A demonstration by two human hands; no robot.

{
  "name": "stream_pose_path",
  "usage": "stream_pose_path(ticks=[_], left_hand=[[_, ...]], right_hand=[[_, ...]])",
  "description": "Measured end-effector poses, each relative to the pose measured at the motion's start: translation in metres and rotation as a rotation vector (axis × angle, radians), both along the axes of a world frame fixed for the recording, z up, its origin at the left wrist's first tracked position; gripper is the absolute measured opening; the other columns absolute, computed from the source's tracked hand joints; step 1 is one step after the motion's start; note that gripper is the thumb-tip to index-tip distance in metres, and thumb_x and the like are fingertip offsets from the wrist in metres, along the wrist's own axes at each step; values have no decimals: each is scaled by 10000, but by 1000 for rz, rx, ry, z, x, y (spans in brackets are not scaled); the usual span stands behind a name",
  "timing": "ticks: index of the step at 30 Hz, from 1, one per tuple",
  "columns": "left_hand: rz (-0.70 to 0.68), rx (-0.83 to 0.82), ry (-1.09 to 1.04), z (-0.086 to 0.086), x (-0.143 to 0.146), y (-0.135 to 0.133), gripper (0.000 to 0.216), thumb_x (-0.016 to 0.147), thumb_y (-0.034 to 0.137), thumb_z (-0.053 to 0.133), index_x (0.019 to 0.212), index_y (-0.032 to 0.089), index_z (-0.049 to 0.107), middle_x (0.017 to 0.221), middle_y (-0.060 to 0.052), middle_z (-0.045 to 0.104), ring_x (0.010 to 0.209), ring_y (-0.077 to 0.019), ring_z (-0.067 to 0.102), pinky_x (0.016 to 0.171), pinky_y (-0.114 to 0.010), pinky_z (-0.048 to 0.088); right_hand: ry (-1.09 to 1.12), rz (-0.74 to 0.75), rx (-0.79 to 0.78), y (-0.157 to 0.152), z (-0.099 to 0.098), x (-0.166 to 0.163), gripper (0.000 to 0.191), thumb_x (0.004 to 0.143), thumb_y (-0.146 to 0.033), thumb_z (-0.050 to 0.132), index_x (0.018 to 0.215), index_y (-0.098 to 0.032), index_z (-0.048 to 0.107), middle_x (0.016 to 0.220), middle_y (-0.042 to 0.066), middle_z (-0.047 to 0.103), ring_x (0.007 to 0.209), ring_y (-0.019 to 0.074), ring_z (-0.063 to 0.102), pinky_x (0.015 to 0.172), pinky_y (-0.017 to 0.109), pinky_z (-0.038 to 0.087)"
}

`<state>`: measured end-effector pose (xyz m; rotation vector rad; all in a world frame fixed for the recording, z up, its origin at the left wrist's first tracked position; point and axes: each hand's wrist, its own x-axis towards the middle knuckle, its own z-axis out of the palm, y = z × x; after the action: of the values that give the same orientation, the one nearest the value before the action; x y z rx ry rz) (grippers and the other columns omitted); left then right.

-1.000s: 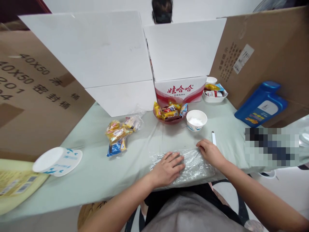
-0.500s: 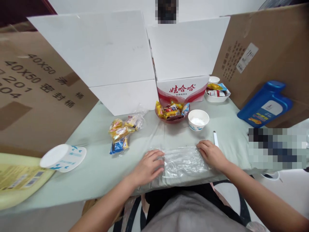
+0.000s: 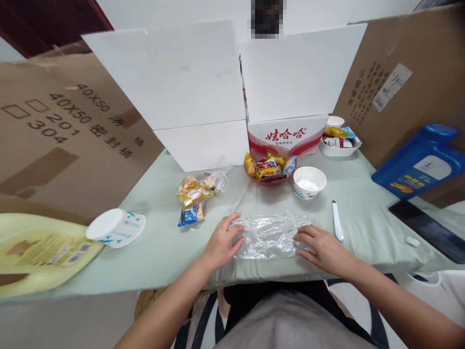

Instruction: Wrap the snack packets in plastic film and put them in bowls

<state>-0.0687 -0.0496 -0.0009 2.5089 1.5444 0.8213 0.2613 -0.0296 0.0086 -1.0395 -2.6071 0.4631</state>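
Observation:
A crumpled sheet of clear plastic wrap (image 3: 271,235) lies on the pale green table cloth (image 3: 156,247) near the front edge. My left hand (image 3: 222,243) rests on the wrap's left end, fingers spread and flat. At the right end lies my right hand (image 3: 319,246), fingers stretched over the plastic. Both hands press on the wrap and grip nothing. A white pen-like tool (image 3: 336,221) sits just right of my right hand.
Behind the wrap stand a red bowl of wrapped sweets (image 3: 268,168), a white paper bowl with powder (image 3: 309,182) and a bag of snacks (image 3: 198,194). A tipped paper bowl (image 3: 115,227) and yellow jug (image 3: 39,252) lie left. Blue jug (image 3: 421,162), dark tablet (image 3: 428,228), cardboard walls around.
My left hand has slid left off the middle of the wrap to its left end. The right hand moved slightly inward, and the wrap now looks bunched narrower. The view shifted left.

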Motion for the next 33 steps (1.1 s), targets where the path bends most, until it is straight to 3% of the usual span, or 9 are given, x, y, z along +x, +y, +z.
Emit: stream_pose_path(ticks=[2, 7, 9, 16, 19, 22, 26, 30, 33], left_hand=[[99, 34, -33, 0, -4, -3, 111, 863, 240, 551, 945, 190, 605, 1164, -106, 545, 1083, -243, 568, 909, -386, 506], [341, 22, -11, -11, -8, -9, 245, 830, 374, 612, 956, 170, 565, 878, -58, 576, 843, -240, 597, 775, -388, 519], [429, -4, 13, -18, -6, -11, 340, 801, 429, 637, 990, 157, 559, 791, -36, 568, 769, -243, 585, 727, -395, 515], [449, 27, 95, -36, 4, -21, 400, 828, 463, 611, 1081, 156, 559, 867, -82, 609, 874, -286, 571, 761, -423, 494], [443, 54, 91, -37, 5, -24, 381, 844, 453, 602, 1092, 168, 553, 908, -91, 617, 892, -284, 569, 769, -419, 488], [456, 57, 74, -37, 6, -25, 401, 842, 461, 608, 1112, 171, 549, 906, -82, 616, 876, -273, 571, 763, -412, 488], [476, 36, 50, -37, 6, -24, 427, 827, 462, 625, 1114, 156, 548, 897, -88, 617, 882, -284, 568, 756, -422, 495], [467, 35, 42, -38, 5, -25, 392, 836, 451, 621, 1095, 168, 544, 903, -85, 609, 893, -285, 566, 788, -438, 496], [472, 70, -2, -33, 4, -27, 296, 878, 406, 570, 1065, 177, 542, 911, -82, 590, 881, -266, 568, 785, -422, 505]], right_hand=[[-22, -58, -60, 0, 2, 7, 225, 919, -376, 525, 1025, -221, 650, 1014, 81, 658, 947, 226, 620, 820, 358, 504], [-27, -510, -111, 17, -2, 7, 234, 933, -350, 446, 871, -215, 627, 850, 38, 675, 771, 197, 630, 655, 301, 447], [-51, -590, -96, 28, -7, -2, 224, 925, -348, 456, 843, -212, 615, 814, 34, 669, 748, 198, 620, 627, 295, 415], [-109, -540, 94, 43, -25, -35, 136, 889, -282, 517, 803, -196, 578, 828, 80, 648, 802, 227, 596, 702, 319, 408], [-26, -510, 127, 38, -25, -29, 141, 903, -261, 471, 795, -211, 548, 795, 61, 640, 770, 217, 597, 697, 315, 414], [53, -591, 102, 30, -22, -17, 157, 919, -318, 443, 824, -223, 526, 730, 29, 638, 679, 202, 605, 621, 300, 396], [-90, -719, 62, 20, -22, -5, 151, 924, -329, 445, 852, -225, 526, 696, 14, 658, 613, 203, 620, 530, 287, 318], [-254, -684, 104, 15, -30, -2, 149, 935, -271, 421, 888, -208, 547, 815, 45, 689, 609, 185, 620, 498, 290, 287], [-259, -645, 158, 15, -33, 0, 159, 929, -257, 423, 925, -206, 574, 857, 57, 678, 660, 190, 623, 526, 291, 346]])
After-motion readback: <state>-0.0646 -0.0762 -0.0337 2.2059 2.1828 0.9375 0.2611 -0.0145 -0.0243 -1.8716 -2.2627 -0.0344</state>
